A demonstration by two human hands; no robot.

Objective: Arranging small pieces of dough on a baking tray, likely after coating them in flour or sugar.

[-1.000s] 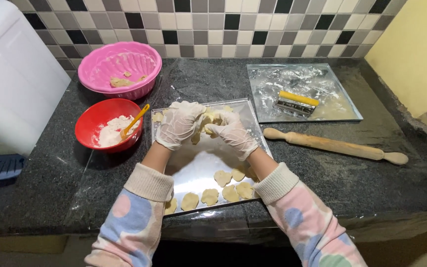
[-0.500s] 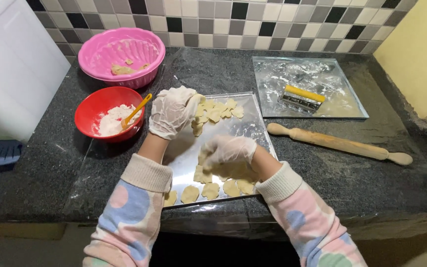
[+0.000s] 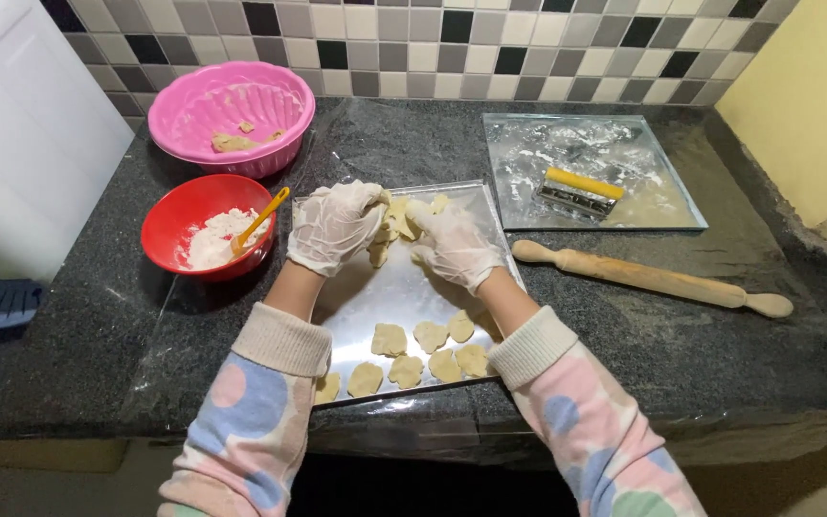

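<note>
Hands (image 3: 394, 239) back together over dough pieces (image 3: 390, 230)

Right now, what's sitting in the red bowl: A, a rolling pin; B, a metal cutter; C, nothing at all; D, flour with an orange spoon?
D: the red bowl holds white flour with an orange spoon leaning in it.
</note>
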